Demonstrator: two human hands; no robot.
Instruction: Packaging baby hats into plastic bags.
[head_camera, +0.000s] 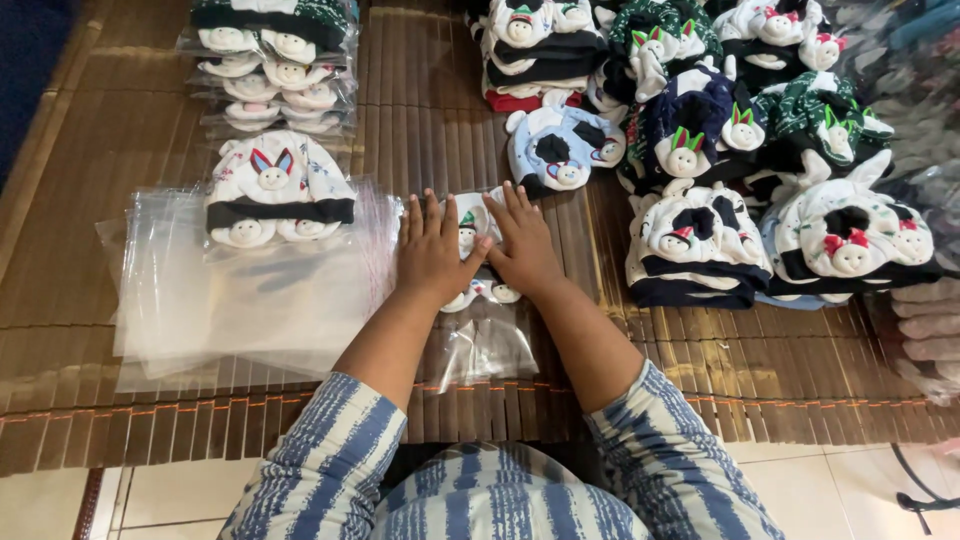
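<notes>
Pressing flat under both palms: one small fabric baby hat, white with a little animal-face trim, partly inside a clear plastic bag whose loose open end trails toward the person; the item lies on the brown bamboo mat at centre, directly ahead of the striped sleeves. Left hand lies spread, fingers extended, palm down on the left half of the hat; right hand likewise flat on the right half, the two thumbs nearly meeting. Neither hand is closed around anything; both bear down rather than clasp. Handling, by judgement: very light, soft and compressible, no stiffness of its own, so it will flop and spring back when released; not fragile, though the sewn-on faces and ears could snag on the bag mouth. The film looks thin, slick and crinkly, likely to slide on the mat and against the fingers. Best purchase appears to be a pinch at the dark folded band or brim edge for the hat, and at the two corners of the open mouth for the bag. Adjacent stock: stack of empty clear bags to the left, with a bagged hat resting on top; pile of packed hats beyond it; loose hats heaped at right, well apart from the hands.
</notes>
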